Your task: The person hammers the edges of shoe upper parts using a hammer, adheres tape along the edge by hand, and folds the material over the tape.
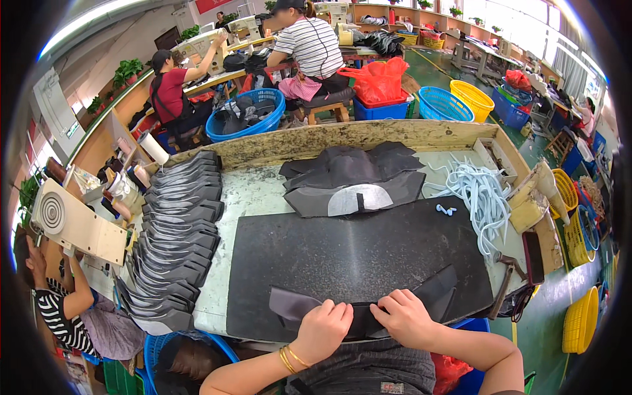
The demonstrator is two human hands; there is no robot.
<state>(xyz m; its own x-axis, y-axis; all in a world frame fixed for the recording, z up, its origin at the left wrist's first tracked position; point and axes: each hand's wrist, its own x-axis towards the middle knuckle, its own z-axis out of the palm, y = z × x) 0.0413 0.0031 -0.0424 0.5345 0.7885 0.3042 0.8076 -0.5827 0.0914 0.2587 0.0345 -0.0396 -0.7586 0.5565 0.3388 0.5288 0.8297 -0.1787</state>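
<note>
Both hands cover the middle of the dark shoe-upper piece at lower centre, and the lower edge cuts off the forearms.

A single wide fisheye view from the wearer's head looks steeply down and forward, close over a worktable, with the workshop bending away toward the dark rim.

Bright, even daylight fills the hall — it comes from windows far right and a ceiling strip light far left. Shadows are soft. Glare washes out the windows. Straight edges bend toward the rim, where a black vignette closes in — the centre is sharp, the far background softer.
</note>
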